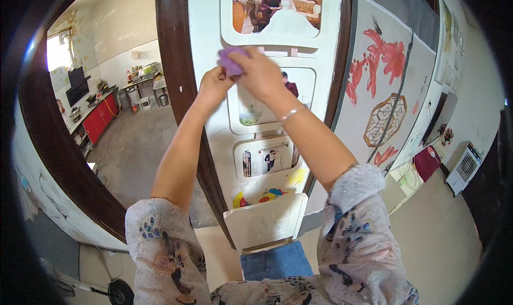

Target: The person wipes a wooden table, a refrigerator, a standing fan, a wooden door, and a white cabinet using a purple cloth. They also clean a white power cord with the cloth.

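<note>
A white wall point(207, 32) faces the person, a dark post point(173, 53) along its left; on it hang the upper frame point(227, 21) and the middle frame point(259, 112); the right hand point(262, 74) is closed on something soft; the left hand point(214, 88) is curled just beside it, its grip impossible to tell; the blurred purple cloth point(232, 62), in the right fingers, is by the middle frame's upper left corner

Pale grey, soft-napped top point(256, 295) worn, printed with dark, bird-like figures and clusters of blue, eye-shaped spots. Left sleeve point(163, 251) and right sleeve point(359, 235) both rolled back into thick, fuzzy cuffs point(357, 184). Slim silver-coloured bangle point(292, 113) worn on the right wrist.
</note>
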`<state>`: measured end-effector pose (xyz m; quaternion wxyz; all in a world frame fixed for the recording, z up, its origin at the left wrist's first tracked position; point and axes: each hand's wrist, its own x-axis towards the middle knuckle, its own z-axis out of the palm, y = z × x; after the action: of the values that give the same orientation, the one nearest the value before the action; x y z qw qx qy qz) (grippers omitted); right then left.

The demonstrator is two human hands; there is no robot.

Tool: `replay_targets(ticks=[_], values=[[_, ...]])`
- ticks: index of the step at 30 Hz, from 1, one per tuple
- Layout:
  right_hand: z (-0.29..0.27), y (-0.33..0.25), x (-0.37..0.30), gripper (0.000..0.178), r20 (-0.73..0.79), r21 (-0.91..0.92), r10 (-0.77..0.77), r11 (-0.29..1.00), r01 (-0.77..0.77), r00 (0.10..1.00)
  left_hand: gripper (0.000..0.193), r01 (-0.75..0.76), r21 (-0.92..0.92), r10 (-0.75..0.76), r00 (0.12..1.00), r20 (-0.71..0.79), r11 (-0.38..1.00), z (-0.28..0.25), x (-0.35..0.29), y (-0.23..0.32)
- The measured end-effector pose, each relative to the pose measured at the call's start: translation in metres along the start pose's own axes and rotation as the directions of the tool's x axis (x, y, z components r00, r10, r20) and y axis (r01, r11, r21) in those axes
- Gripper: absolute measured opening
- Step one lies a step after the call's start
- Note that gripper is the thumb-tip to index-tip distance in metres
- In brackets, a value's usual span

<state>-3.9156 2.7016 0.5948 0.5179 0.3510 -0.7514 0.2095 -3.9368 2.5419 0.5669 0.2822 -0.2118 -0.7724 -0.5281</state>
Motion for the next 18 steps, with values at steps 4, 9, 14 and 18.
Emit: replay_targets(ticks=[4,9,14,18], values=[[-0.004,0.003,0.014,0.027,0.11,-0.196,0.094,0.978,-0.072,0.989,0.015,0.006,-0.109,0.004,0.996,0.087,0.994,-0.001,0.006,-0.015],[-0.037,0.056,0.005,0.031,0.146,-0.268,0.297,0.93,-0.252,0.943,0.02,0.046,-0.048,-0.045,0.998,0.035,0.998,-0.007,-0.005,-0.006],[-0.085,0.153,-0.026,0.037,0.05,-0.259,0.616,0.768,-0.585,0.786,0.018,0.024,-0.093,-0.017,0.997,0.072,0.995,0.004,0.0,-0.002],[-0.063,0.129,-0.051,0.051,-0.276,-0.198,0.317,0.905,-0.377,0.907,0.016,0.003,-0.099,0.003,0.999,0.051,0.995,0.005,-0.003,-0.006]])
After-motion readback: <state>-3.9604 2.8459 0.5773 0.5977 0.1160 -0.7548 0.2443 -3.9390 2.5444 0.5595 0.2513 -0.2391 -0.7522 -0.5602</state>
